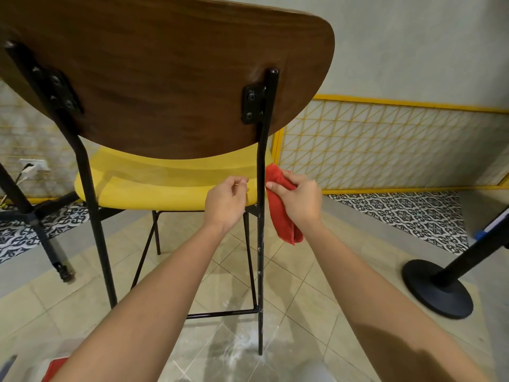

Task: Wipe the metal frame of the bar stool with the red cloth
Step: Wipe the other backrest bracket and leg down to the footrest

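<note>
Red cloth bunched in my right hand, fingers gripping it, touching the stool's black metal back post. My left hand is loosely curled, empty, by the yellow seat. One round black stand base sits right; tiled floor below.

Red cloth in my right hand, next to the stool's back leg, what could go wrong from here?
The red cloth sits beside the black back leg, held in the right hand, and may only brush one side unless wrapped around it. Its loose end hangs free and could snag on the leg's chipped paint. The left hand looks curled near the yellow seat, maybe not gripping, so firm wiping could shift the stool.
</note>
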The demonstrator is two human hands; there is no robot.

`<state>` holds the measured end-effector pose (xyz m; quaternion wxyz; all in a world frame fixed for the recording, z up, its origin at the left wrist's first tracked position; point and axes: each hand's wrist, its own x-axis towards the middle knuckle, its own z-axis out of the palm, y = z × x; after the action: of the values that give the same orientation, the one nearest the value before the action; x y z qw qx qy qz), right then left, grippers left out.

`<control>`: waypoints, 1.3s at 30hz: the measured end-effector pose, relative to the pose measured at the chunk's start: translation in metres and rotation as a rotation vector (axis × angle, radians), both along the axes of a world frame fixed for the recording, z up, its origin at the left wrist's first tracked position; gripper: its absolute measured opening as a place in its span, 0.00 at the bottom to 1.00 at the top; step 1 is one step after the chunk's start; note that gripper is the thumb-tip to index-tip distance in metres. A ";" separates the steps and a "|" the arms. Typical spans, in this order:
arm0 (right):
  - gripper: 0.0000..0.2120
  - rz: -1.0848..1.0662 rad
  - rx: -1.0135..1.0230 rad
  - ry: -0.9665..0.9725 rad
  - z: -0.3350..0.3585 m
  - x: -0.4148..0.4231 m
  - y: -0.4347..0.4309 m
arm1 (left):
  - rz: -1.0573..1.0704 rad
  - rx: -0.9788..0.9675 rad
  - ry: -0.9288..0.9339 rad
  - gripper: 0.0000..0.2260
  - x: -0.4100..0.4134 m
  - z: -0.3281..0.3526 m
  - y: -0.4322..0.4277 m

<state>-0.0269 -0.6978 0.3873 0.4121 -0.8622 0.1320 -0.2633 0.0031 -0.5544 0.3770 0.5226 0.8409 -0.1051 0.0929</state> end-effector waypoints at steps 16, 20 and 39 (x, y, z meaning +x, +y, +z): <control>0.24 -0.061 -0.108 0.153 -0.048 -0.009 0.005 | 0.004 -0.041 0.077 0.10 -0.009 -0.032 -0.005; 0.26 -0.069 -0.070 0.093 -0.033 -0.001 0.013 | 0.011 -0.076 0.078 0.10 -0.008 -0.036 -0.004; 0.25 -0.189 -0.095 0.052 -0.055 -0.008 0.021 | -0.005 -0.058 0.130 0.09 -0.009 -0.043 0.003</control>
<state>-0.0351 -0.6768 0.3325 0.3406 -0.8710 0.2106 -0.2844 -0.0059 -0.5513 0.3343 0.5527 0.8294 -0.0702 0.0399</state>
